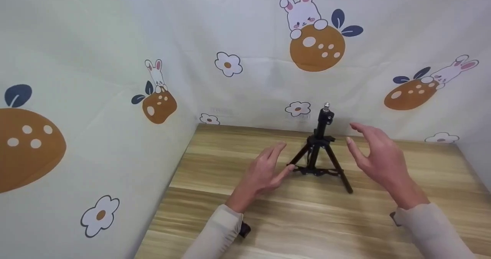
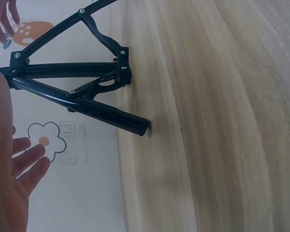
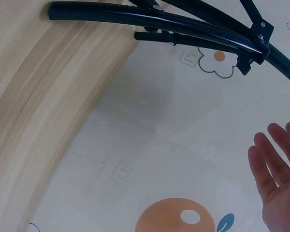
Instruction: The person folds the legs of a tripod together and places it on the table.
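- The small black tripod (image 1: 318, 151) stands upright mid-counter (image 1: 268, 220), long axis vertical, legs spread.
- Left hand (image 1: 264, 172), at its 9 o'clock, is nearer, fingertips almost touching a leg; grip loose, holding nothing.
- Right hand (image 1: 378, 157), at 3 o'clock, hovers apart, fingers spread, empty.

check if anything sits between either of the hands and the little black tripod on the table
Nothing visible does. The tripod stands upright on the wooden table with open tabletop on both sides. The left hand is low beside its near-left leg, fingers straight. The right hand is raised, open, to its right. Neither touches it.
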Motion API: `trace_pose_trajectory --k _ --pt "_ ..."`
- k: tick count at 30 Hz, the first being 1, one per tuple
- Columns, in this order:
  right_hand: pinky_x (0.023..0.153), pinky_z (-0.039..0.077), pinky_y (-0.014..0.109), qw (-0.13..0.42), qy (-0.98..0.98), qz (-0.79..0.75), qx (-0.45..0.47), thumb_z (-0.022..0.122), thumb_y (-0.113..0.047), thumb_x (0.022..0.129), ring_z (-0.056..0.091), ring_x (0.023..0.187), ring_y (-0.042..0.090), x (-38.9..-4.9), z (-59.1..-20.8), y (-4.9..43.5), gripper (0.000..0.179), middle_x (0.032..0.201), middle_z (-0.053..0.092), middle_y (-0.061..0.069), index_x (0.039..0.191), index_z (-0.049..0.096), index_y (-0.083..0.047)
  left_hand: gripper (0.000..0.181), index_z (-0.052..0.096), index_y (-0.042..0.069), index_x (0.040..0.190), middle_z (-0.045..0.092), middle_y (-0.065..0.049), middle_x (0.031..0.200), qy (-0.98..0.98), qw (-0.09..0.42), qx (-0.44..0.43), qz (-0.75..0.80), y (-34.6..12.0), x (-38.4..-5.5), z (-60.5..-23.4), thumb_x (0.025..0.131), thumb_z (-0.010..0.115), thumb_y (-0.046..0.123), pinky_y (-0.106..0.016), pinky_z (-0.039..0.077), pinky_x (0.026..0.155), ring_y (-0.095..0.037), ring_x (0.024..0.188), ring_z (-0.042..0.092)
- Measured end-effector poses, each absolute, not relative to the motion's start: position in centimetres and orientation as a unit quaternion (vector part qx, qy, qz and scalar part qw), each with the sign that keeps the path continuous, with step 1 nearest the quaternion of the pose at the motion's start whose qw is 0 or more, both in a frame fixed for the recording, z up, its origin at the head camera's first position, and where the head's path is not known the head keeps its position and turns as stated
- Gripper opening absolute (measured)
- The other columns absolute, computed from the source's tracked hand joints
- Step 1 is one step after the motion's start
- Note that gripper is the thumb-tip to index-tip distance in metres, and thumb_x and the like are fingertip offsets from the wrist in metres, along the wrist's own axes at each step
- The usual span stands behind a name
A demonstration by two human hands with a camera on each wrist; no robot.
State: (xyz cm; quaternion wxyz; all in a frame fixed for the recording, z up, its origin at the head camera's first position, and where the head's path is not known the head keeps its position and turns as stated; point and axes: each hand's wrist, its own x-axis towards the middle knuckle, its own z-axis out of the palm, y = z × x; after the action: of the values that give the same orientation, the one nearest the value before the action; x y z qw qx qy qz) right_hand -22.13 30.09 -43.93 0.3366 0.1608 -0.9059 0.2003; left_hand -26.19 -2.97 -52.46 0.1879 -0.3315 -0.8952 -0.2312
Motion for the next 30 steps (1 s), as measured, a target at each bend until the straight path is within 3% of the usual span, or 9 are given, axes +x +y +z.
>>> trace_pose_trajectory --k 9,17,30 --pt "0.091 0.065 0.058 0.368 -0.889 0.195 0.191 0.082 -0.016 0.096 0.075 0.109 0.035 -22.5 -43.0 29.6 0.046 0.129 0.078 0.014 0.140 0.069 -0.006 0.073 0.047 0.011 0.160 0.058 -0.009 0.160 -0.899 0.165 -0.315 -0.257 -3.0 -25.9 -52.7 0.109 0.052 0.063 -0.040 0.053 0.123 -0.026 0.145 0.060" --pt "0.083 0.067 0.054 0.377 -0.879 0.211 0.200 0.081 -0.016 0.097 0.077 0.097 0.034 -22.8 -42.5 28.8 0.043 0.127 0.079 0.013 0.138 0.071 -0.007 0.064 0.054 0.013 0.153 0.066 -0.006 0.150 -0.900 0.163 -0.317 -0.252 -2.6 -25.8 -52.8 0.109 0.055 0.059 -0.035 0.059 0.115 -0.023 0.137 0.066" --pt "0.093 0.067 0.057 0.328 -0.890 0.268 0.171 0.074 -0.023 0.104 0.077 0.108 0.034 -24.0 -41.0 26.9 0.043 0.137 0.075 0.013 0.144 0.066 -0.008 0.054 0.059 0.011 0.148 0.069 -0.006 0.144 -0.885 0.150 -0.336 -0.286 -1.8 -25.7 -52.7 0.111 0.056 0.051 -0.032 0.060 0.113 -0.020 0.131 0.068"
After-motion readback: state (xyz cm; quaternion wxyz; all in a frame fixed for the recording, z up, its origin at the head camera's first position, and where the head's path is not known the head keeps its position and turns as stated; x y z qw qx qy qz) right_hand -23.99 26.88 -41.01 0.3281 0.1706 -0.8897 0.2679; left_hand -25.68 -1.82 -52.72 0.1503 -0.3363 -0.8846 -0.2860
